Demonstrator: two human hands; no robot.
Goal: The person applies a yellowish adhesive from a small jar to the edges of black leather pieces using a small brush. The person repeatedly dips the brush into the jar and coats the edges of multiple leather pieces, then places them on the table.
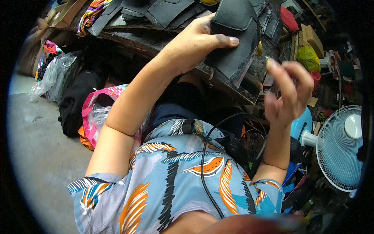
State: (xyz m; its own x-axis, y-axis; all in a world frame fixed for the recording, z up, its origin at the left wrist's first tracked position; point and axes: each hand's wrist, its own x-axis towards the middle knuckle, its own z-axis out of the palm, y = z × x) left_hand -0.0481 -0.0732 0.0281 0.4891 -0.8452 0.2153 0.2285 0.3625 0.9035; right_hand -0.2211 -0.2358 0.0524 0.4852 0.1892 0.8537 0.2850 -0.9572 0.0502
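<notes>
My left hand point(200, 41) grips a black leather piece point(237, 45) at its left side, thumb pressed flat on its face. The piece has a rounded top, a stitched curved flap line and a tapering lower end with a reddish edge. It is held over the corner of a dark, worn workbench point(249, 87). To the right of it, my right hand point(290, 89) is raised with its fingers bent and apart, slightly blurred. A pale spot shows at one fingertip; what it is I cannot make out. No object shows between those fingers.
Stacked black leather pieces point(167, 13) lie along the bench's far side. A white-and-blue fan point(341, 148) stands at the right, near a yellow-green bag point(308, 58). Plastic bags, a pink bag point(90, 113) and dark cloth sit on the floor at left. A black cable point(203, 156) crosses my shirt.
</notes>
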